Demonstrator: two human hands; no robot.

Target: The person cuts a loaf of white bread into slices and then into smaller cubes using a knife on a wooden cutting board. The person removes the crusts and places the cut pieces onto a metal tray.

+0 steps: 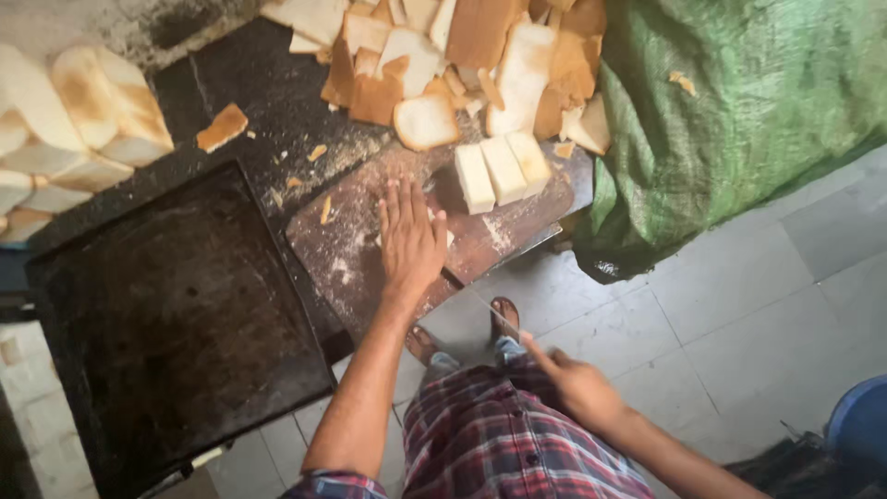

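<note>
Three white bread blocks [503,171] stand side by side near the far end of the brown cutting board [346,245], crusts trimmed off, touching one another. The person's left hand [409,238] lies flat on the board just beside them, fingers stretched out and spread, palm pressing down on a pale piece of bread [449,237] of which only a sliver shows at the edge of the hand. The right hand [577,386] is drawn back over the person's lap, well apart from the board, fingers closed around the handle of a long thin knife [494,314], forefinger laid along it; the blade points up toward the board's near edge. Behind the board a heap of cut crusts and slices [462,55] is piled up, brown and white mixed, with crumbs scattered over the dark counter. To the left sits a big blackened metal tray [176,323], and beyond it whole crusted loaves [74,120] are stacked. A green woven sack [739,111] bulges on the right, its lower fold hanging next to the board's end. Below, grey floor tiles [739,296] show, with the person's sandalled feet and a checked red cloth around the waist.
</note>
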